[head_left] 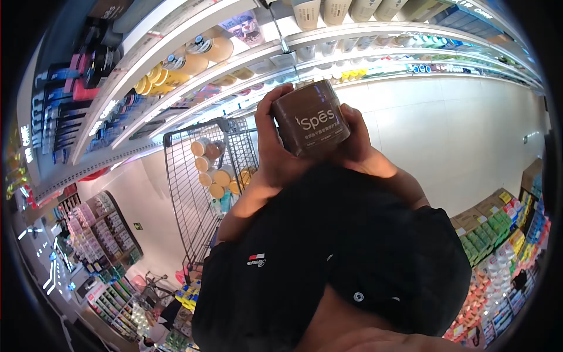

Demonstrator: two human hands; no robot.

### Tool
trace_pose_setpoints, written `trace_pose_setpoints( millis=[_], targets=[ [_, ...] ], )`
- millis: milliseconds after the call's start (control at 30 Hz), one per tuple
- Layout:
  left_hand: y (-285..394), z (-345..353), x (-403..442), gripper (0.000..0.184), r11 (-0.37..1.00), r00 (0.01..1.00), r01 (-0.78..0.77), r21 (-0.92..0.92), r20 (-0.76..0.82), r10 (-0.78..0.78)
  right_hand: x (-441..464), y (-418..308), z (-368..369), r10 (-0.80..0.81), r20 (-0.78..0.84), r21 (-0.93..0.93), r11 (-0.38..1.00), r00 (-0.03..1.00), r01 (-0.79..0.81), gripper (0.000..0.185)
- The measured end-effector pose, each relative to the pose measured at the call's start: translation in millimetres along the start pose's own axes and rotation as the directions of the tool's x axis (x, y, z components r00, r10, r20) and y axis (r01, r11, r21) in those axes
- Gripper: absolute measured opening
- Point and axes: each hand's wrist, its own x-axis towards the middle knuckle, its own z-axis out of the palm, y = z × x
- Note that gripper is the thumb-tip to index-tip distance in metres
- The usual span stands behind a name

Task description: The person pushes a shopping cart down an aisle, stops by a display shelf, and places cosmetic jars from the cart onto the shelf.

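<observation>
A brown jar (311, 114) with white "Spēs" lettering is held up in front of my chest, its printed side towards me. My left hand (272, 138) wraps the jar's left side, fingers curled round it. On the opposite side, my right hand (356, 138) grips it with the fingers partly hidden behind the jar. Beside my left forearm stands a wire shopping cart (190, 193), holding several round containers (221, 176) with tan tops.
Lit store shelves (258, 61) of bottles and jars curve across the top and left. Pale tiled floor (440, 129) lies to the right. Stacked green packages (487, 234) stand at lower right. A round-ended display rack (105, 229) is at lower left.
</observation>
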Motion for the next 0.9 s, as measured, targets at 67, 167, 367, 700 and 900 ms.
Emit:
trace_pose_setpoints(
  millis=[67,167,367,700,900],
  targets=[
    [-2.7,5.7,-0.4,0.109,0.998,0.999,-0.024,-0.059,-0.025,0.023,-3.5,-3.7,-5.8,-0.030,-0.014,-0.072,0.997,0.999,0.029,0.066],
    [-9.8,14.7,1.1,0.108,0.996,0.997,-0.060,-0.065,-0.045,0.057,-11.2,-9.4,-9.0,-0.054,-0.031,-0.159,0.986,0.998,0.048,0.067],
    [-5.4,-4.9,-5.2,0.102,0.999,0.999,-0.039,-0.031,-0.036,0.038,1.5,-2.2,-11.8,0.030,0.127,-0.060,0.998,0.991,-0.022,0.072],
    [-0.6,-8.6,4.8,0.077,0.902,0.908,-0.417,0.115,0.093,0.408,-14.7,-50.1,18.7,0.003,0.128,-0.656,0.750,0.992,0.083,0.100],
    [4.7,-13.6,-7.6,0.064,0.859,0.878,-0.473,0.195,0.018,0.479,-3.5,-66.0,36.0,0.156,0.148,-0.777,0.629,0.977,0.017,0.107]
  ],
)
